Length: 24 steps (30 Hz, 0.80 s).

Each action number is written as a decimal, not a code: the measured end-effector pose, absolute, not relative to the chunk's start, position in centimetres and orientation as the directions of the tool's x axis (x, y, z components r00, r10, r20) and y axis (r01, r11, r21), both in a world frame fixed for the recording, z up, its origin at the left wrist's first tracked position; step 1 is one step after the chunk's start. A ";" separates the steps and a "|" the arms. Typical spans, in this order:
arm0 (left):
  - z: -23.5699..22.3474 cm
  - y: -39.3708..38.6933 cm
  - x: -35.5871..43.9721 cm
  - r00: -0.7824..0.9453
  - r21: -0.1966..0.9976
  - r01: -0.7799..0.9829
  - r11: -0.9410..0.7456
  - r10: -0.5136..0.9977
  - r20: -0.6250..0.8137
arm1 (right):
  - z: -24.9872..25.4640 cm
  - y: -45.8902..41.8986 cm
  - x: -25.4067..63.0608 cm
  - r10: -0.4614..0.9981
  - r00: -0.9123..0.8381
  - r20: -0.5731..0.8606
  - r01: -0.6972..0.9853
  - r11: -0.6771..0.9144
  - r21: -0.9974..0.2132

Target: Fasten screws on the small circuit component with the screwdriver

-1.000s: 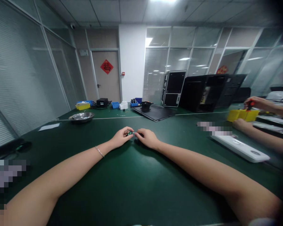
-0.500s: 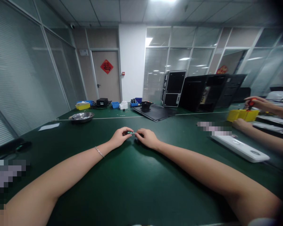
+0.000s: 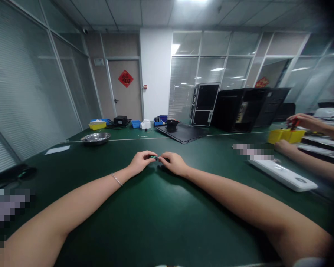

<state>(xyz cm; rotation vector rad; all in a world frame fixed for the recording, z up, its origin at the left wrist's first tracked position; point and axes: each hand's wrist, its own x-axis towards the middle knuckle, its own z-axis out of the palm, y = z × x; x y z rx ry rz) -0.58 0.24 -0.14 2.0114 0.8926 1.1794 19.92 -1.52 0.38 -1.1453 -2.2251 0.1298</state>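
Note:
My left hand [image 3: 141, 161], with a bracelet on its wrist, pinches a small green piece with dark and pale spots [image 3: 153, 157] between thumb and fingers. It looks like a little circuit board, though it is too small to be sure. My right hand [image 3: 173, 163] is closed just beside it, the fingertips meeting a tiny light-coloured end of the piece. Whatever else those right fingers hold is hidden. Both hands are close together, low over the green tabletop [image 3: 156, 215].
A steel bowl [image 3: 96, 138] and a paper sheet [image 3: 57, 150] lie to the left. Behind are a black panel [image 3: 183, 134] and computer cases [image 3: 205, 105]. At right sits a long white device [image 3: 284, 173]; another person's hands work at a yellow box [image 3: 288, 136] with a red-handled tool [image 3: 295, 123].
The green piece has turned slightly in my left fingers and lies more level. My right hand has barely moved. The other person's upper hand has shifted a little with the red-handled tool.

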 end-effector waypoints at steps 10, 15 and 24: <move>-0.1 0.3 -0.7 0.377 0.792 0.221 -0.569 0.799 0.468 | 0.3 -1.5 20.0 0.752 -0.444 0.486 0.682 0.636 -0.362; -0.3 0.4 -0.7 0.401 0.823 0.173 -0.540 0.802 0.442 | 0.3 -1.6 20.0 0.728 -0.468 0.501 0.647 0.668 -0.366; -0.4 0.5 -0.5 0.322 0.843 0.168 -0.511 0.837 0.443 | 0.4 -1.4 19.8 0.781 -0.407 0.474 0.715 0.596 -0.367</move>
